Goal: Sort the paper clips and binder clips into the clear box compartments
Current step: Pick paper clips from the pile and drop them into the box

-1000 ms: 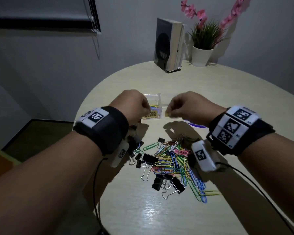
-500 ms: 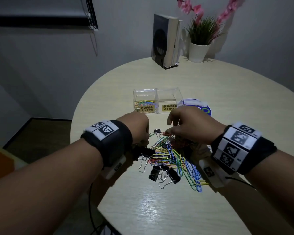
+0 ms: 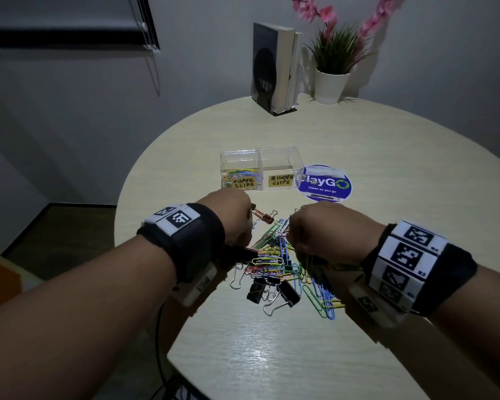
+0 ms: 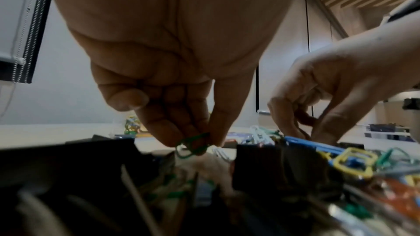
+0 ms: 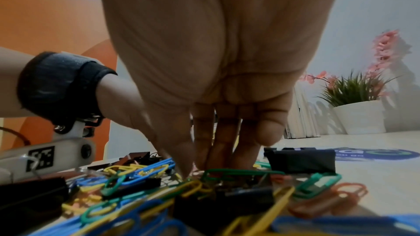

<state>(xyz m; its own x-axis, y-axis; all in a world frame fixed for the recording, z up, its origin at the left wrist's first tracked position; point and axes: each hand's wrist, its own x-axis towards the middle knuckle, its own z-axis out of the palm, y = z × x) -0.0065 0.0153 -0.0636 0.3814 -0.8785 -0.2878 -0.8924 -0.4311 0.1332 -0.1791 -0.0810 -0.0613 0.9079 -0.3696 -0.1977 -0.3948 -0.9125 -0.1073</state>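
Near the box (image 3: 261, 170), the left hand (image 4: 181, 96) pinches a green clip (image 4: 192, 144); it looks light, springy, slippery. Whether the right hand's (image 5: 216, 114) down-reaching fingers hold anything cannot be told.

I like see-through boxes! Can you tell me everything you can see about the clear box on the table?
The clear box looks like see-through plastic, open on top, with a wall splitting it in two. It stands upright on the pale round table, beyond the pile of clips. The left part has a yellow label reading PAPER CLIPS and holds some coloured paper clips; the right part, labelled BINDER CLIPS, looks empty. A blue round sticker lies by its right end. No hand touches it.
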